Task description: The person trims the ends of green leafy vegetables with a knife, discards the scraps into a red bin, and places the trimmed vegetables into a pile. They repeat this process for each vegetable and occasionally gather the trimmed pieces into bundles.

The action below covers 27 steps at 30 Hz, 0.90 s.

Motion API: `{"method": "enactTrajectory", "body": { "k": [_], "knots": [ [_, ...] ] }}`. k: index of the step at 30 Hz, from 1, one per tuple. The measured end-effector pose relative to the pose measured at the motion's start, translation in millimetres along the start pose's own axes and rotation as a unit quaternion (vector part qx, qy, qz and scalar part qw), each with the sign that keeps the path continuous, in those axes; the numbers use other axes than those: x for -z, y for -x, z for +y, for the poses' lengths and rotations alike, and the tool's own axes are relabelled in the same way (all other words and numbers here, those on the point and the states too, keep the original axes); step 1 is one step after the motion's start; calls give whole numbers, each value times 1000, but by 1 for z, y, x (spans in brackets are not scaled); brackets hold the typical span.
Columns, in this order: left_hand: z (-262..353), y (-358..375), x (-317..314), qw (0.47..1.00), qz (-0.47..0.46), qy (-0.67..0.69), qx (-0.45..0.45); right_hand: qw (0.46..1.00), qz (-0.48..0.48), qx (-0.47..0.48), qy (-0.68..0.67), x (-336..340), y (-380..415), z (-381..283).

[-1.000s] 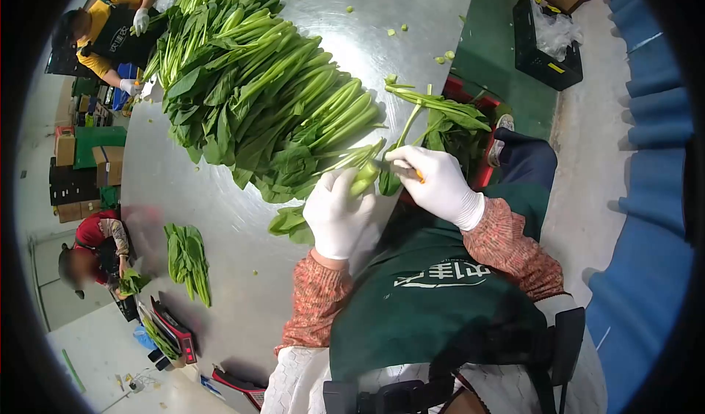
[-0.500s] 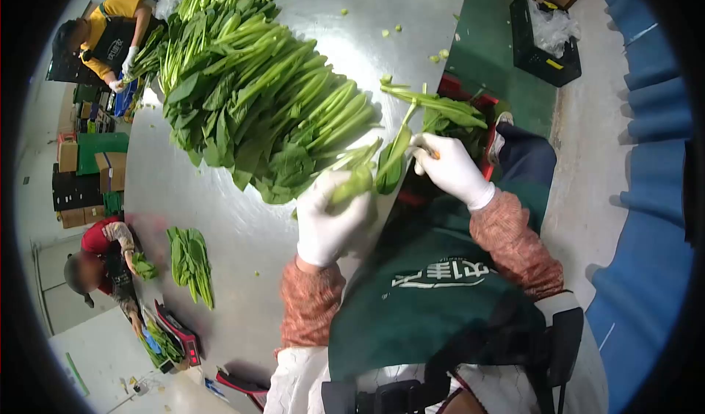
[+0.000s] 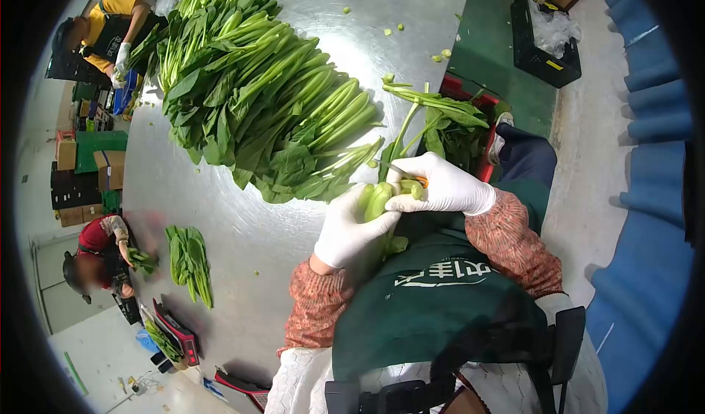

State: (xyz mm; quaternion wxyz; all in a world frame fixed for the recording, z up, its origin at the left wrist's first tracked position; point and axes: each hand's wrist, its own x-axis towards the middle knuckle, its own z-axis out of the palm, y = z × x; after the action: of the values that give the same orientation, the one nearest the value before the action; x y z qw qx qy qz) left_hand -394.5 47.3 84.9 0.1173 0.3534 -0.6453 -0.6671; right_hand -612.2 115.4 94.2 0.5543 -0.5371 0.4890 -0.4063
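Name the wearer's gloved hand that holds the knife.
The right hand: an orange-handled knife shows in its grip, whereas the left hand holds pale-green stalks.

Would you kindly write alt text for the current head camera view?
A gloved left hand holds a green vegetable; the gloved right hand beside it holds a small knife. Beyond, a large heap of leafy greens lies on a metal table.
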Motion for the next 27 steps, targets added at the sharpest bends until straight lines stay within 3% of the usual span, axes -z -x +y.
{"method": "enactTrajectory", "body": {
  "k": [2,4,6,8,9,10,11,14,16,17,18,19,20,22,24,25,27],
  "knots": [
    [18,4,0,999,46,-17,-7,998,39,44,-30,2,2,12],
    [23,14,25,995,93,-4,-46,990,55,-79,-106,23,15,-3],
    [31,33,58,986,155,-3,-62,969,102,-211,-84,56,32,-8],
    [6,50,95,958,192,131,-166,959,177,-208,-77,90,44,27],
    [3,55,107,952,195,124,-200,943,223,-204,142,108,48,63],
    [2,58,114,945,196,117,-236,879,259,-188,355,119,48,87],
    [11,62,105,934,251,140,-209,759,251,-293,525,108,41,64],
    [13,72,98,932,302,177,-96,814,347,-128,447,72,7,50],
    [10,65,90,934,300,164,-103,841,268,-17,470,34,-32,71],
    [9,62,86,934,298,167,-101,868,188,-16,459,6,-46,52],
    [10,59,84,935,295,170,-100,908,181,81,370,-22,-68,83],
    [11,57,81,932,307,153,-112,861,130,101,481,-41,-80,81],
    [12,57,83,932,312,143,-114,856,99,123,492,-59,-89,100],
    [13,64,91,931,324,121,-118,842,61,110,524,-59,-97,120],
    [10,73,98,928,331,123,-117,872,77,28,482,-35,-91,125],
    [5,78,102,926,340,117,-111,861,85,4,501,-20,-80,139],
    [-3,87,103,918,368,124,-84,851,173,22,496,14,-42,165]
  ]
}}
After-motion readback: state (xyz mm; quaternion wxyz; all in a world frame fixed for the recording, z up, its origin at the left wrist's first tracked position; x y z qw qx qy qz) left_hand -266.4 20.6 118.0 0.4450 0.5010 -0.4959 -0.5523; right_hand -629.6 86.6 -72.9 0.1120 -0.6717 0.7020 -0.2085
